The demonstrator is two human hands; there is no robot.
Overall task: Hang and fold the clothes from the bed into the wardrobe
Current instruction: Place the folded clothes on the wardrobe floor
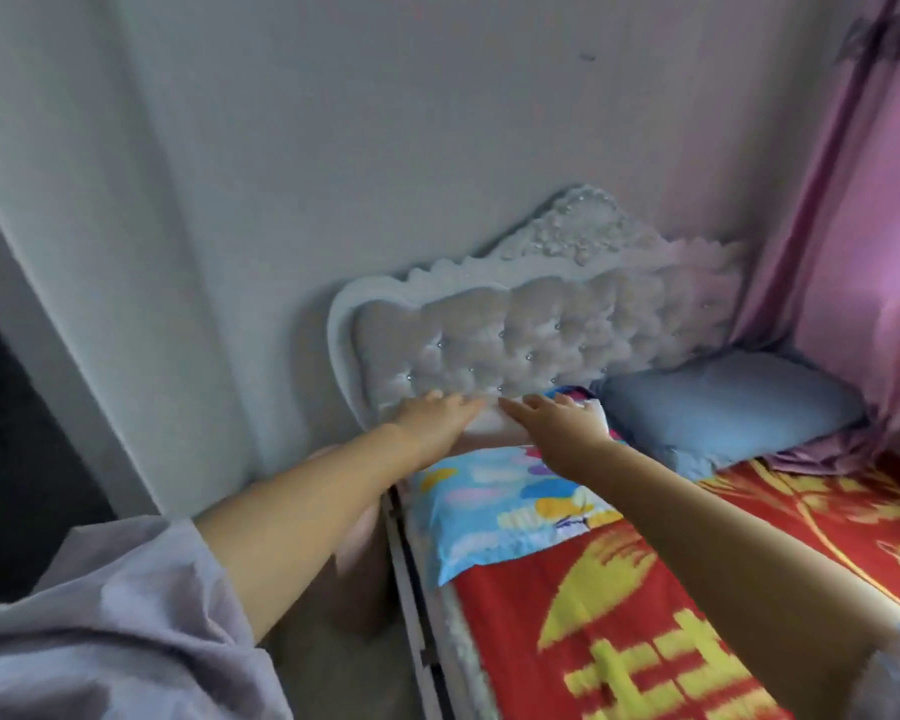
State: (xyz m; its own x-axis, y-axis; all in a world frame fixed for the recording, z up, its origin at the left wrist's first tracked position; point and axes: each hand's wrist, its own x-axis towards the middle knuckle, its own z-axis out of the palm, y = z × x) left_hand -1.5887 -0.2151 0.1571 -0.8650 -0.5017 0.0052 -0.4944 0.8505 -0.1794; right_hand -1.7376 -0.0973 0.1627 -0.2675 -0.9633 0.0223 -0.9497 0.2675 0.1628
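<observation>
Both hands were seen reaching to the head of the bed (645, 615), where a pale folded cloth (489, 426) lay on top of a blue patterned pillow (500, 504), just in front of the tufted headboard (541, 335). The cloth's long axis ran roughly parallel to the headboard, from left to right across the view; its outline was blurred, and the kind of garment could not be told.

The left hand (437, 415) was laid on the left end of the cloth, palm down, with the fingers extended and slightly spread toward the right. The right hand (552, 420) was laid on the right end, palm down, with the fingers extended toward the headboard. No curling of either grip round the fabric could be seen; both were held flat and spread upon it. Both forearms were stretched out nearly straight, the left one emerging from a loose lilac sleeve (115, 615).

The cloth was bounded at the rear by the headboard, which it appeared to touch or nearly touch. To its right a grey-blue pillow (723, 402) lay just beside it, with a pink curtain (853, 226) hanging behind. To the left the bed edge fell away near the wall (230, 174). Open room was offered toward the viewer, over the patterned pillow and the red and yellow bedspread (671, 641).
</observation>
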